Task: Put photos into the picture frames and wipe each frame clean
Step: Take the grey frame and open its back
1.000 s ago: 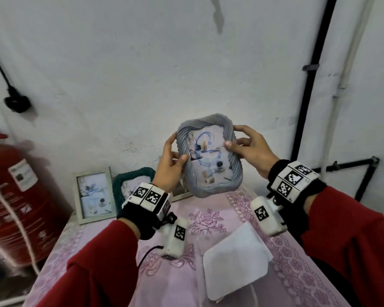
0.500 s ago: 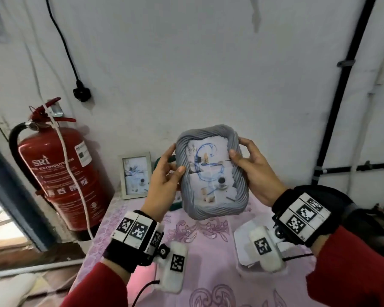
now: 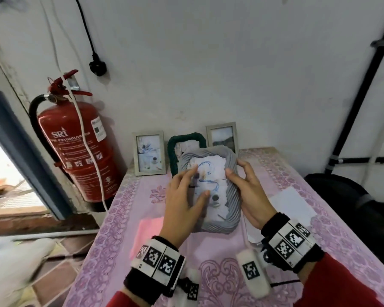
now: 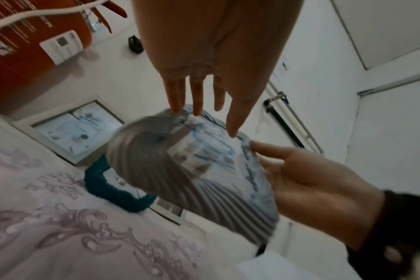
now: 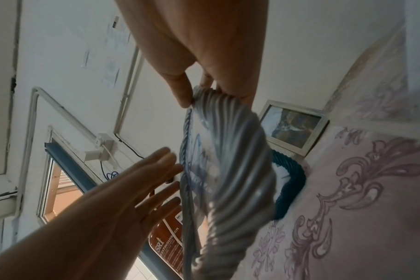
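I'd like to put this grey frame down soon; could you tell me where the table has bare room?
Bare cloth lies between the pink cloth and the left table edge. Crowded: three frames at the wall, including the green frame; white sheets lie right.

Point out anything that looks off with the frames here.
Nothing damaged or spilled. The grey frame is held tilted above the table by the right hand, apart from the three frames standing at the wall.

White plastered wall behind surface with pink floral cloth; red fire extinguisher at left edge; black pipe right; daylight through doorway left.
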